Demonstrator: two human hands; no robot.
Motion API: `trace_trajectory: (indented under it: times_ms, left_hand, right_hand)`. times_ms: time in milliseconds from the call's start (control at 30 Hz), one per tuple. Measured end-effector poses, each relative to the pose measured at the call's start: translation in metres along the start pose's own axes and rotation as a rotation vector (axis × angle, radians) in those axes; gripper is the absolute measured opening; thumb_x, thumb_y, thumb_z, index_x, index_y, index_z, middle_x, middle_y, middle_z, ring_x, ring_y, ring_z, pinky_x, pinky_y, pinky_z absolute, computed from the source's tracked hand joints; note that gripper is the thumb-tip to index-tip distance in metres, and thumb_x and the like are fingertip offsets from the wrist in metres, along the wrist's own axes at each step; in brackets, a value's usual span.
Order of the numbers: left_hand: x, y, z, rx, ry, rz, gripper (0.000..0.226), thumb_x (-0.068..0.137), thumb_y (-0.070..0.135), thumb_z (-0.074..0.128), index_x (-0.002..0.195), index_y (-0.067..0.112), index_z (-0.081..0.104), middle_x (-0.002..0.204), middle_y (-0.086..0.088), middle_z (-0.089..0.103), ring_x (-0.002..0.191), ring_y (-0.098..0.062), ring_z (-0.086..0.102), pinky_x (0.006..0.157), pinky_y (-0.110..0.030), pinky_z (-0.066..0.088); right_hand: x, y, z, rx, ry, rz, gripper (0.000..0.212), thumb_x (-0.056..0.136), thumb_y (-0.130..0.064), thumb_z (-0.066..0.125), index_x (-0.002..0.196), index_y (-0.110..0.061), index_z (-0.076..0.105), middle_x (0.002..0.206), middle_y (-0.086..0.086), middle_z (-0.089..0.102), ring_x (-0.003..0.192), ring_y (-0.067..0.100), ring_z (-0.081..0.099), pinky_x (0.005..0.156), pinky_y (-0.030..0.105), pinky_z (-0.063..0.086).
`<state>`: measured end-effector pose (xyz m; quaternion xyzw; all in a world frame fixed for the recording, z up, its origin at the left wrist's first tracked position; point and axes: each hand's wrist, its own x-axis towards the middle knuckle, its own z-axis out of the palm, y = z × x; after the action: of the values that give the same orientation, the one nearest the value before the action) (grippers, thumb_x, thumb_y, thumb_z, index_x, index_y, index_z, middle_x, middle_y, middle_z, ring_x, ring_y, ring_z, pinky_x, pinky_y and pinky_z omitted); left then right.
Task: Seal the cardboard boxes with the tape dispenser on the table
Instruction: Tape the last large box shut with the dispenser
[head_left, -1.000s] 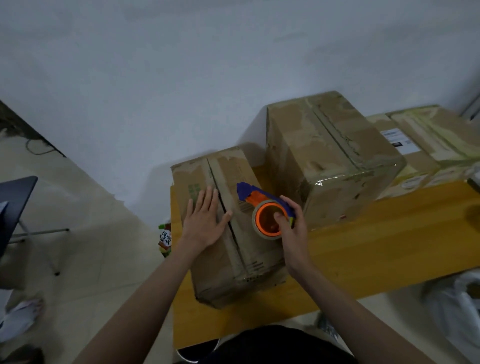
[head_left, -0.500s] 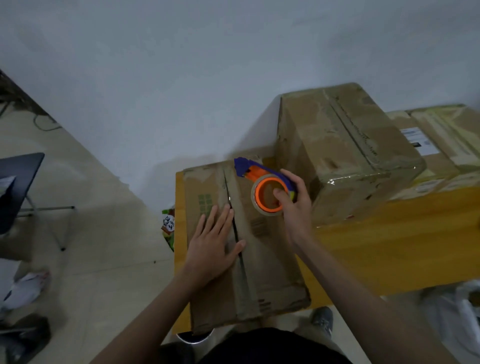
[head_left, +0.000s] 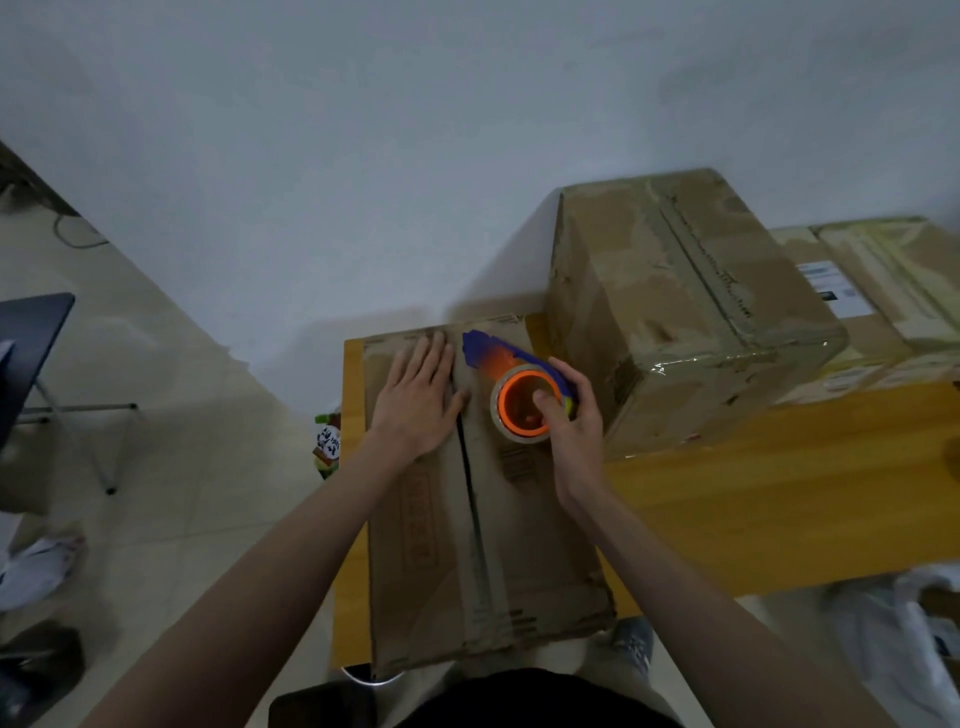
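Note:
A long cardboard box (head_left: 524, 551) lies on the wooden table (head_left: 753, 499) right in front of me, its two top flaps meeting at a dark centre seam. My left hand (head_left: 418, 397) presses flat on the left flap near the far end, fingers straight. My right hand (head_left: 571, 415) grips a tape dispenser (head_left: 511, 387) with an orange roll core and a blue head. The dispenser's head sits by the seam at the box's far edge.
A taller taped box (head_left: 691, 312) stands just right of the dispenser. More boxes (head_left: 883, 291) sit at the back right. A dark chair (head_left: 31, 358) and bags are on the floor at left, white plastic bags (head_left: 893, 634) at lower right.
The box now lies closer to me and fills more of the view. My left hand slid up to the far end of the left flap. The dispenser moved toward the far edge.

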<state>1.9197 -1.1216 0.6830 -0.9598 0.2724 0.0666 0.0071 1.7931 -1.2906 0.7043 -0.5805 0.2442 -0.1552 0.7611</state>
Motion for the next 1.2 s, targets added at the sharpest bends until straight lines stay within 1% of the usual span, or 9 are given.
trace_trajectory:
  times_ms: [100, 267, 367, 433, 467, 533, 667, 900, 1200]
  left_hand:
    - [-0.014, -0.001, 0.007, -0.026, 0.018, 0.017, 0.078, 0.097, 0.065, 0.0, 0.16, 0.019, -0.006, 0.168, 0.0, -0.011, 0.153, -0.016, -0.015, 0.126, -0.039, -0.006]
    - [-0.046, 0.007, 0.01, -0.036, 0.008, 0.035, 0.073, 0.103, 0.06, 0.013, 0.16, 0.018, -0.001, 0.166, 0.002, -0.008, 0.154, -0.018, -0.011, 0.126, -0.04, -0.004]
    - [-0.04, 0.011, -0.004, -0.041, 0.126, 0.057, 0.061, 0.105, 0.051, 0.025, 0.15, 0.013, 0.039, 0.154, -0.001, 0.04, 0.145, -0.025, 0.033, 0.122, -0.04, 0.024]
    - [-0.019, 0.01, -0.013, -0.051, 0.192, 0.045, 0.052, 0.103, 0.044, 0.031, 0.136, 0.011, 0.052, 0.136, -0.005, 0.053, 0.132, -0.025, 0.046, 0.115, -0.039, 0.032]
    - [-0.008, 0.009, -0.016, -0.064, 0.185, 0.046, 0.054, 0.104, 0.044, 0.031, 0.142, 0.01, 0.048, 0.144, -0.007, 0.049, 0.139, -0.026, 0.04, 0.118, -0.039, 0.028]
    - [0.008, 0.008, -0.012, -0.077, 0.098, 0.066, 0.065, 0.105, 0.049, 0.024, 0.158, 0.012, 0.022, 0.166, -0.006, 0.021, 0.154, -0.023, 0.012, 0.126, -0.04, 0.011]
    - [0.001, 0.016, 0.005, -0.067, -0.028, 0.078, 0.074, 0.102, 0.058, 0.009, 0.16, 0.015, -0.007, 0.167, -0.005, -0.01, 0.154, -0.017, -0.011, 0.126, -0.039, -0.003]
    - [-0.073, 0.024, 0.024, -0.075, -0.033, 0.169, 0.081, 0.1, 0.067, 0.008, 0.159, 0.015, -0.012, 0.167, -0.002, -0.018, 0.153, -0.014, -0.019, 0.127, -0.041, 0.0]
    - [-0.118, 0.027, 0.025, -0.043, -0.097, 0.239, 0.111, 0.085, 0.09, 0.017, 0.157, 0.012, -0.018, 0.163, -0.003, -0.029, 0.15, -0.014, -0.028, 0.123, -0.035, -0.013]
  right_hand:
    - [-0.001, 0.001, 0.001, 0.006, -0.008, 0.003, 0.041, 0.095, -0.016, 0.067, 0.132, -0.031, 0.057, 0.128, -0.009, 0.057, 0.117, 0.013, 0.061, 0.096, 0.04, 0.057]
    - [0.001, 0.002, 0.002, 0.039, 0.011, 0.007, 0.041, 0.094, -0.015, 0.067, 0.131, -0.03, 0.058, 0.131, -0.003, 0.058, 0.118, 0.016, 0.061, 0.097, 0.041, 0.056]
    - [0.0, 0.003, 0.001, 0.038, 0.001, 0.012, 0.041, 0.094, -0.016, 0.068, 0.131, -0.033, 0.058, 0.132, -0.003, 0.057, 0.119, 0.017, 0.06, 0.095, 0.038, 0.057]
    - [-0.001, 0.002, -0.001, 0.024, -0.014, 0.006, 0.042, 0.094, -0.015, 0.068, 0.131, -0.032, 0.058, 0.132, -0.003, 0.056, 0.118, 0.015, 0.06, 0.09, 0.03, 0.058]
    - [-0.001, 0.001, -0.001, 0.024, -0.021, 0.003, 0.043, 0.094, -0.015, 0.068, 0.132, -0.03, 0.057, 0.132, -0.003, 0.056, 0.118, 0.014, 0.06, 0.087, 0.027, 0.058]
    - [-0.001, 0.001, -0.003, 0.028, -0.024, 0.006, 0.042, 0.094, -0.015, 0.068, 0.132, -0.03, 0.057, 0.131, -0.004, 0.056, 0.117, 0.014, 0.06, 0.086, 0.025, 0.057]
    - [0.002, 0.005, -0.007, 0.053, -0.027, 0.029, 0.042, 0.093, -0.019, 0.07, 0.131, -0.033, 0.059, 0.131, -0.002, 0.059, 0.119, 0.016, 0.061, 0.097, 0.037, 0.056]
    - [0.006, 0.009, -0.005, 0.07, -0.05, 0.048, 0.039, 0.092, -0.021, 0.071, 0.126, -0.037, 0.061, 0.134, 0.002, 0.06, 0.121, 0.019, 0.062, 0.102, 0.046, 0.053]
    - [0.004, 0.008, -0.003, 0.042, -0.054, 0.028, 0.038, 0.091, -0.023, 0.072, 0.122, -0.041, 0.064, 0.134, 0.004, 0.06, 0.121, 0.022, 0.062, 0.102, 0.049, 0.053]
